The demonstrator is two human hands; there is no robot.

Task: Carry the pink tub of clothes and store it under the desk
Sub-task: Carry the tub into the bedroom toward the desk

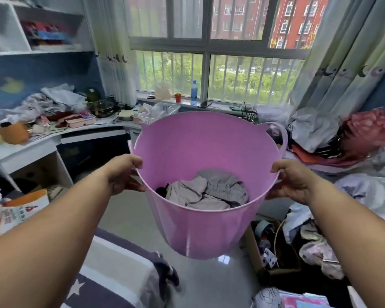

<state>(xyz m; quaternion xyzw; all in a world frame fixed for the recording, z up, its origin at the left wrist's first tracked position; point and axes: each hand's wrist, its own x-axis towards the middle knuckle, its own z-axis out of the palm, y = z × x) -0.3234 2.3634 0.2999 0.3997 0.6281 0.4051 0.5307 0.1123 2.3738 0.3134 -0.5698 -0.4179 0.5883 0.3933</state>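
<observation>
Both hands gripping the pink tub (206, 230) at its rim: left hand (125, 174) with thumb hooked over the edge, fingers curled against the outer wall; right hand (292, 182) clamping the opposite rim likewise. Tub hanging above the floor, grey clothes (209, 192) lying in its bottom. Cluttered white table (27, 148) standing beyond, left.

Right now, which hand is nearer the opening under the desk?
The left. The left hand grips the pink tub rim on the side facing the desk opening; the right hand grips the opposite rim, farther away.
</observation>
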